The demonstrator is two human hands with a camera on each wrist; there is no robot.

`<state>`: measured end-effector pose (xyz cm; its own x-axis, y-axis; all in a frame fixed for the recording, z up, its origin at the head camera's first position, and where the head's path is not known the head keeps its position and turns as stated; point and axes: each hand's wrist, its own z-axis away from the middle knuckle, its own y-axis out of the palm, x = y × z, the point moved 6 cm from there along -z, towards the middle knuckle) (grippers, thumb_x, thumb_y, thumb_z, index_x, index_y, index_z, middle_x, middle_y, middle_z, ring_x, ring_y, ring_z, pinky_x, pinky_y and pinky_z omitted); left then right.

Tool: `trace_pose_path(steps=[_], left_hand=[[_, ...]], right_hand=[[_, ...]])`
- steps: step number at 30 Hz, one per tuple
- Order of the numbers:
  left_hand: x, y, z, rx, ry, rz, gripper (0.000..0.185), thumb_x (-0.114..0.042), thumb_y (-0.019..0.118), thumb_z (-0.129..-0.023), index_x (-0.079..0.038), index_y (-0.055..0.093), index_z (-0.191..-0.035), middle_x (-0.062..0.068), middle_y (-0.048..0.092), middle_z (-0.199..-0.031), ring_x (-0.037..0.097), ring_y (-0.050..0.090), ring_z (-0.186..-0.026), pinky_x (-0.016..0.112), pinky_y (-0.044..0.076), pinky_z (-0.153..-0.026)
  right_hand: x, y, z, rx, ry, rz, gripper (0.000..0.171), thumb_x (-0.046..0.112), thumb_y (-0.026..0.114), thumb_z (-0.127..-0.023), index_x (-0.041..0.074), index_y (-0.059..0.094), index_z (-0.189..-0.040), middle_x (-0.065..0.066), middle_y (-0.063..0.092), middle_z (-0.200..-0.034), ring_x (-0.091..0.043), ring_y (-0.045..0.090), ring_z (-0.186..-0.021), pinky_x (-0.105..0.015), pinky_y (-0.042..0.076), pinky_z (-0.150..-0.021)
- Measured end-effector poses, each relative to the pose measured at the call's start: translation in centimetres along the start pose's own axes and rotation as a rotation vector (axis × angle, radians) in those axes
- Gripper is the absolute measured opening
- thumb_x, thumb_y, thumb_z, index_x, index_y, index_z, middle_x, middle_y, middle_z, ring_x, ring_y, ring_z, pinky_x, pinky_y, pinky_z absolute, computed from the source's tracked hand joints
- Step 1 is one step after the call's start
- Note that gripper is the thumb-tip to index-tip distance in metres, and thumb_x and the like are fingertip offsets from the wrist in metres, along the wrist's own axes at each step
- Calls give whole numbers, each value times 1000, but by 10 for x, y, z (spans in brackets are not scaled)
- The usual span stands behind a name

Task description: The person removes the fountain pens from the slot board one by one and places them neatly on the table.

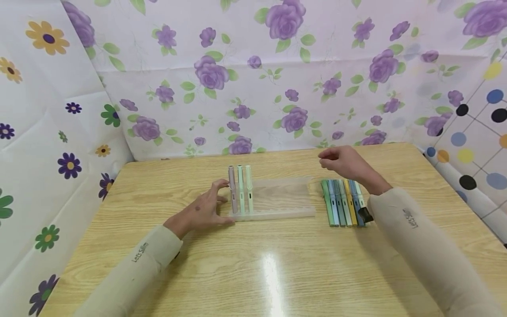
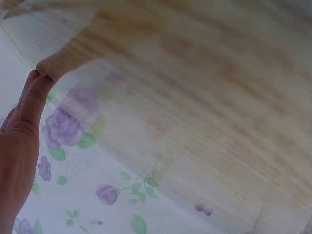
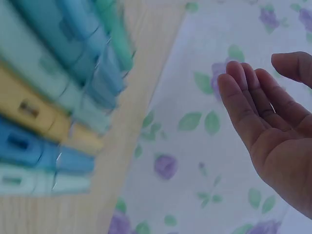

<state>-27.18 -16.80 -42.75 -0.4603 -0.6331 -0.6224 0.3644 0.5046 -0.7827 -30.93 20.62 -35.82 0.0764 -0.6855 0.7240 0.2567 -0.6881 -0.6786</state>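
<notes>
A clear plastic pen tray (image 1: 281, 197) lies on the wooden table (image 1: 253, 264). Three pens stand side by side at its left end: a mauve one (image 1: 232, 190), a mint one (image 1: 240, 189) and a pale green one (image 1: 249, 189). My left hand (image 1: 220, 196) rests with spread fingers against the tray's left end, beside the mauve pen. Right of the tray lies a row of several pens (image 1: 343, 202) in green, blue and yellow shades. My right hand (image 1: 327, 161) hovers above and just beyond this row, loosely curled and holding nothing. The right wrist view shows its bare palm (image 3: 273, 126) and the same pens (image 3: 53, 97).
Floral sheets (image 1: 253, 79) wall the table at the back and both sides. The left wrist view is blurred and shows only the hand's edge (image 2: 22, 141) and table wood (image 2: 204, 87). A glare spot (image 1: 273, 268) lies on the tabletop in front.
</notes>
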Motion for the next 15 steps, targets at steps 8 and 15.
trace_pose_path(steps=[8,15], left_hand=[[-1,0,0,10,-20,6,105,-37,87,-79,-20,12,-149,15,27,-159,32,59,-122,56,42,-104],[0,0,0,15,-26,19,104,-37,87,-78,-20,12,-149,14,27,-159,32,59,-123,56,42,-104]], right_hand=[[23,18,-10,17,-65,-9,36,21,56,-104,0,59,-133,-19,63,-124,-34,61,-112,-48,50,-93],[41,32,-18,30,-109,10,35,19,58,-102,1,61,-132,-17,66,-122,-31,62,-111,-47,50,-93]])
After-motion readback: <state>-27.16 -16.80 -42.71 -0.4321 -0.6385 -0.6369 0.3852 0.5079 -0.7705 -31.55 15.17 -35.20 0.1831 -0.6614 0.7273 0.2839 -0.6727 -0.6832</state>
